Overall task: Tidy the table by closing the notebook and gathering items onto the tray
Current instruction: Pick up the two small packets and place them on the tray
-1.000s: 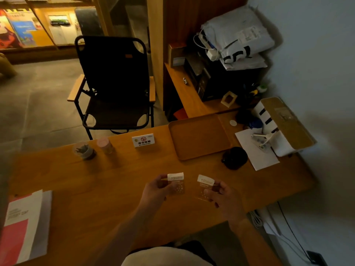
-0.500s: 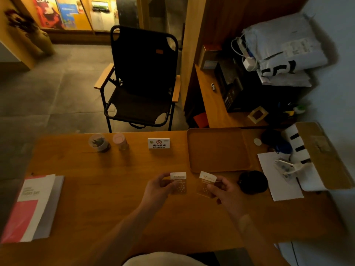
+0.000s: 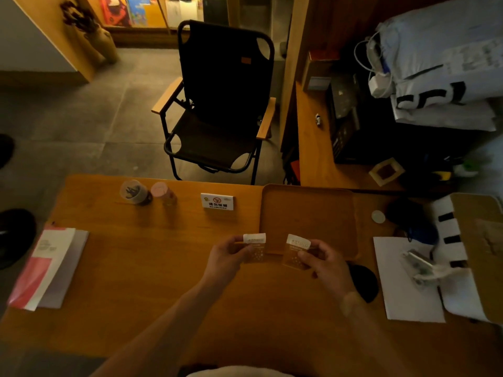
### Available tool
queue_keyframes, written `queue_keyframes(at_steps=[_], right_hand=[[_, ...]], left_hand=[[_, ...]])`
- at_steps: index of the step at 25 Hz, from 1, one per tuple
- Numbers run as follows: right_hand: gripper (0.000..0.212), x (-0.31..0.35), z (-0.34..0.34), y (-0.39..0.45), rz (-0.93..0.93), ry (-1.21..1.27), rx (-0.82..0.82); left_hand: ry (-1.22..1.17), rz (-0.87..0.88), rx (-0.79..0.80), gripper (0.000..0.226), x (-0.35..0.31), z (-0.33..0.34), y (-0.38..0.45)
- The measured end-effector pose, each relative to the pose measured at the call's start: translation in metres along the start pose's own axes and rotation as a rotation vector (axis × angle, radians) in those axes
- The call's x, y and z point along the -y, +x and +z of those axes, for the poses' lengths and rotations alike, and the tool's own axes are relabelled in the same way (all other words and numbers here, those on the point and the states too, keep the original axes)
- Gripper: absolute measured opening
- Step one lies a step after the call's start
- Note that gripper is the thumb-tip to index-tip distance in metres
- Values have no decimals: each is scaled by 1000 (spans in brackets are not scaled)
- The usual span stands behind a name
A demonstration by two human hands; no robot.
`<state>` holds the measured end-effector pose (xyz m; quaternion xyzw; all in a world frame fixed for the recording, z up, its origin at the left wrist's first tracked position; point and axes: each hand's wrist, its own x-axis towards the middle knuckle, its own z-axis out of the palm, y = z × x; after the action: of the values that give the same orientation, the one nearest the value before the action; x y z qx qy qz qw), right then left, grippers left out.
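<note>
Each hand's grip pinched a small clear packet: left hand, left packet; right hand, right packet. They hovered above the worktop, just before the empty wooden tray; the closed notebook lay far left.

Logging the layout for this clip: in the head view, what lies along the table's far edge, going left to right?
Cup → pink-lidded jar → no-smoking sign → tray → white disc.
</note>
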<state>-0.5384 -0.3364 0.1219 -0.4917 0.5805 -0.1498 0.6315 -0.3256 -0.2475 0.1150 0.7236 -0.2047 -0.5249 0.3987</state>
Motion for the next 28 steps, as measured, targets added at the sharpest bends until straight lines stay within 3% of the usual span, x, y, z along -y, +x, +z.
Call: queue_keyframes(at_steps=[16,28], right_hand=[[19,-17,-21,122,88,-93,23],[24,-36,5,210,60,-289,-66]], left_hand=[[146,-49,11,17,12,51,112],[407,50,-57,25,30,65,197]])
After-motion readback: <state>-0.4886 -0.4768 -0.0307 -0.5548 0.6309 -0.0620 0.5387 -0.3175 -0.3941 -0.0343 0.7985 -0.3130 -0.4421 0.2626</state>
